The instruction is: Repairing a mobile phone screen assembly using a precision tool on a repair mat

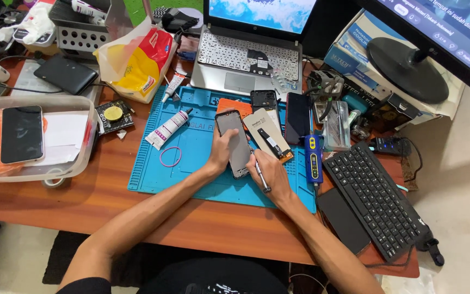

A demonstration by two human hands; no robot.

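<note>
L hand (223, 149) fingers clamp the left long edge of a dark phone (236, 143), thumb over the glass; narrow grip, holding it flat on the mat. R hand (270, 173) pinches a thin metal tool (261, 175) like a pen, fingers closed round the shaft, tip aimed up-left at the phone's right edge near its lower half; exact contact w/ edge can't be told. Phone's long axis runs near-far, top tilted slightly left, away from the person; both hands sit at its near end, L on the left side, R on the right, tool side nearer the seam. Phone: smooth dark glass, rounded corners, slim slab. Underneath, blue silicone work mat (191, 174), matte, moulded compartments. Just right of phone a pale flat screen part w/ flex cable (267, 137), then another dark phone (297, 117) lying parallel. Left on mat: white glue tube (167, 129), purple rubber band (170, 156). Blue handheld device (313, 159) at mat's right edge, black keyboard (379, 201) beyond, on wooden desk (82, 201)
</note>
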